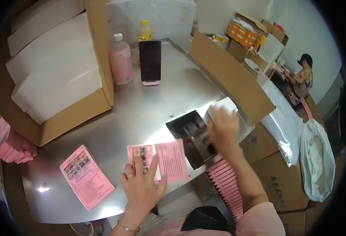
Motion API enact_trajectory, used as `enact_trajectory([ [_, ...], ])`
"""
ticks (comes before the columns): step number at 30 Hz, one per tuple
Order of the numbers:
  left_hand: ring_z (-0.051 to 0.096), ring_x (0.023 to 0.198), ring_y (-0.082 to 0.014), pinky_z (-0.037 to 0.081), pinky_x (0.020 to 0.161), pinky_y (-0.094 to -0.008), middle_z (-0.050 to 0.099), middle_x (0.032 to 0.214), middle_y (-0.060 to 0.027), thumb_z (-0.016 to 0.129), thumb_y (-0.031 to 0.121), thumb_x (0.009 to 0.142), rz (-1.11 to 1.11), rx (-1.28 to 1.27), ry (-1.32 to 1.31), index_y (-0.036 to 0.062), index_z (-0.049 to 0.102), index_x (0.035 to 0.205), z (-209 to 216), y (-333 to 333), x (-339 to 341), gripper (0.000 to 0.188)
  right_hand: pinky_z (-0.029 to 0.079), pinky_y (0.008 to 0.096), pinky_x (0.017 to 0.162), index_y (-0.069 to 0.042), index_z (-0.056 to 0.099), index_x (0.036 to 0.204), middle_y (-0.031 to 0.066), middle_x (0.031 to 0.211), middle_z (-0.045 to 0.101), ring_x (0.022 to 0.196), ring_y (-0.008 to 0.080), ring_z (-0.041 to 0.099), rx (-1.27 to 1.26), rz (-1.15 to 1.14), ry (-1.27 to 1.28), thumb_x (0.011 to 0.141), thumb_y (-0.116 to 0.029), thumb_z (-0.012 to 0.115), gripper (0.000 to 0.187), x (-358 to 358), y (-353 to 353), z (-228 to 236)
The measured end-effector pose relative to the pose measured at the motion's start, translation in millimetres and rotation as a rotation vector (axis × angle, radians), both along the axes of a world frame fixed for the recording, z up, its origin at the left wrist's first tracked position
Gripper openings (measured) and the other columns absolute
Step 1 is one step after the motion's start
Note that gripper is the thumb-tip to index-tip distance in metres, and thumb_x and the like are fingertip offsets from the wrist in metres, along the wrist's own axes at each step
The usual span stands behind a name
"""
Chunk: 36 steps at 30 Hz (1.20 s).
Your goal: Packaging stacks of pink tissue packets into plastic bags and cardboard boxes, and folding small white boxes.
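My left hand (143, 187) lies with spread fingers on a pink printed sheet (173, 159), which has small food pictures and a white strip down its middle. A ring and a thin bracelet show on this hand. To the left lies a neat stack of similar pink sheets (87, 185). My right hand (224, 128) is smeared by motion above a small white stack (228, 105), beside a black and metal device (188, 124) with a red light. Whether its fingers grip anything is not visible.
On the metal table (173, 86) stand a phone (150, 59), a pink bottle (120, 59) and a yellow-capped bottle (144, 31). A carton (76, 112) holds white packs. Pink packets (226, 188) line up below the device. A cardboard panel (232, 74) edges the right; a person (301, 80) sits beyond.
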<state>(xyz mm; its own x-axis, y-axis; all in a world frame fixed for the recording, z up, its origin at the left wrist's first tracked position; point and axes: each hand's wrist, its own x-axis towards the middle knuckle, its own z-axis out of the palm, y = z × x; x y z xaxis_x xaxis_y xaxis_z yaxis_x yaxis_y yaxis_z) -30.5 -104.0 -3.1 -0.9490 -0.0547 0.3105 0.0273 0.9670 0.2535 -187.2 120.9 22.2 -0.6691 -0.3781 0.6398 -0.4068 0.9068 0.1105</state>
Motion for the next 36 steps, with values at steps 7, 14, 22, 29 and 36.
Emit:
enact_trajectory([
  [7, 0.046, 0.098, -0.0354, 0.035, 0.085, -0.0469, 0.051, 0.121, -0.019, 0.076, 0.044, 0.073, -0.07, -0.046, 0.096, 0.0041, 0.063, 0.114, 1, -1, -13, 0.058, 0.043, 0.0473, 0.079, -0.002, 0.07, 0.083, 0.0132, 0.086, 0.056, 0.086, 0.0318, 0.055, -0.13, -0.076, -0.078, 0.088, -0.017, 0.064, 0.016, -41, 52, -31],
  [14, 0.053, 0.088, -0.0316, 0.04, 0.07, -0.0416, 0.055, 0.106, -0.0166, 0.076, 0.041, 0.073, -0.14, 0.066, 0.037, 0.0022, 0.062, 0.102, -4, -1, -10, 0.05, 0.046, 0.043, 0.079, 0.001, 0.069, 0.099, 0.0165, 0.086, 0.058, 0.09, 0.0332, 0.056, -0.281, 0.011, -0.112, 0.082, -0.002, 0.061, 0.019, -41, 61, -33],
  [22, 0.053, 0.086, -0.0326, 0.041, 0.07, -0.0422, 0.052, 0.096, -0.0163, 0.074, 0.028, 0.069, -0.275, 0.232, -0.067, 0.0008, 0.058, 0.118, 3, -8, 1, 0.058, 0.043, 0.0633, 0.099, -0.004, 0.06, 0.115, 0.0193, 0.117, 0.059, 0.106, 0.0417, 0.062, 0.004, 0.691, -0.223, 0.081, -0.004, 0.057, 0.034, 68, -28, -19],
  [29, 0.055, 0.083, -0.0322, 0.044, 0.072, -0.0423, 0.055, 0.095, -0.0171, 0.075, 0.017, 0.074, -0.197, 0.198, -0.03, 0.006, 0.046, 0.143, 13, 13, -4, 0.076, 0.023, 0.0758, 0.104, -0.001, 0.061, 0.101, 0.0196, 0.093, 0.057, 0.094, 0.0371, 0.057, 0.059, 0.563, -0.383, 0.079, -0.017, 0.064, 0.028, 45, -85, -48],
  [36, 0.056, 0.082, -0.0268, 0.044, 0.072, -0.04, 0.058, 0.087, -0.0083, 0.076, 0.009, 0.074, -0.35, 0.307, -0.006, 0.0055, 0.058, 0.132, 21, -28, 30, 0.061, 0.053, 0.0478, 0.071, -0.001, 0.06, 0.082, 0.0212, 0.077, 0.065, 0.074, 0.0444, 0.063, -0.163, 0.251, -0.666, 0.082, -0.009, 0.058, 0.008, -6, -4, -71],
])
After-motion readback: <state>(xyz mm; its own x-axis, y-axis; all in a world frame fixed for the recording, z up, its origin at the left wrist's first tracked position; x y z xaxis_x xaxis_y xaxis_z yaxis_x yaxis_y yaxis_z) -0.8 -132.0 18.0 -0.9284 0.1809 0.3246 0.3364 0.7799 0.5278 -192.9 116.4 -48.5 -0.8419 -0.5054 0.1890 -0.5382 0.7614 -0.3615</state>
